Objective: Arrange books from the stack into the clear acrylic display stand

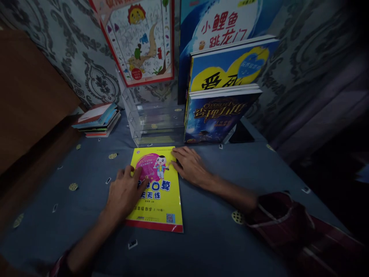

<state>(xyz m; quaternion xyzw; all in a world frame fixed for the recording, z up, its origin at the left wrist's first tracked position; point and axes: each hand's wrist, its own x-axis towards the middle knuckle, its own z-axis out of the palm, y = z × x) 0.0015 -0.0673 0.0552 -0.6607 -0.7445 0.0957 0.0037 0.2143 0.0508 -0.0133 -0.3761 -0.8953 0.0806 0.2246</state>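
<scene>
A yellow workbook (pixel 170 204) with a red bottom strip and a pink cartoon patch lies flat on the cloth, close to the foot of a clear acrylic book rack (pixel 161 136). My left hand (pixel 123 192) rests on the book's left side, fingers stretched over the cover. At the upper right corner of the book is my right hand (pixel 188 165), its fingers extended and the fingertips touching the edge. Neither hand grips the book visibly.
Books stand in the rack's right part, a dark blue book (pixel 219 115) in front. A red-bordered picture book (pixel 144 46) leans at upper left. A stack of books (pixel 99 120) lies at the left, a dark flat object (pixel 242 132) at the right. Patterned cloth (pixel 98 77) hangs behind.
</scene>
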